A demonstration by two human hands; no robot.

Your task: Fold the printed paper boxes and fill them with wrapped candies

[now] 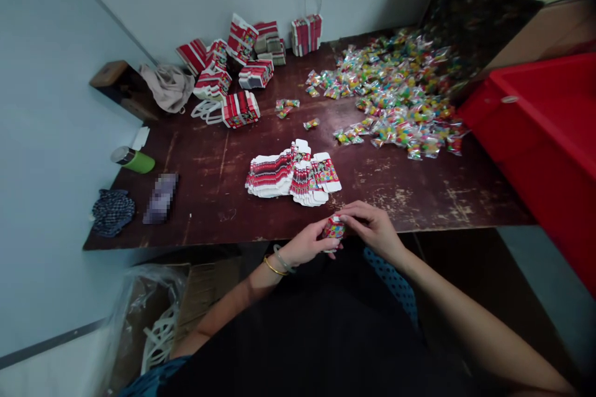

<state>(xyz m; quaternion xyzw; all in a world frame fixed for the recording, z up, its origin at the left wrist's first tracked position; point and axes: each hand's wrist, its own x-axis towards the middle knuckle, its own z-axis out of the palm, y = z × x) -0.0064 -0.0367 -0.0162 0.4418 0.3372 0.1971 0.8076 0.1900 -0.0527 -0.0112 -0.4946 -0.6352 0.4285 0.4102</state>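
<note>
A small red candy box [333,229] with colourful print is in front of me, just off the table's near edge. My left hand [310,244] is wrapped round it from the left. At its top, my right hand [370,223] has its fingers closed on the white end flap. Just beyond my hands, flattened red-and-white candy boxes [274,172] lie fanned out in an overlapping row. Farther right spreads a large heap of clear-wrapped colourful candies [400,93], and a few loose candy packets [311,124] lie apart from it.
Bundles of folded boxes [239,108] stand at the table's back. At left are a green tumbler [133,160], a blurred purple item [161,198] and checked cloth [113,212]. A red bin [535,111] borders the right side. An open carton with white strips [161,335] sits below left.
</note>
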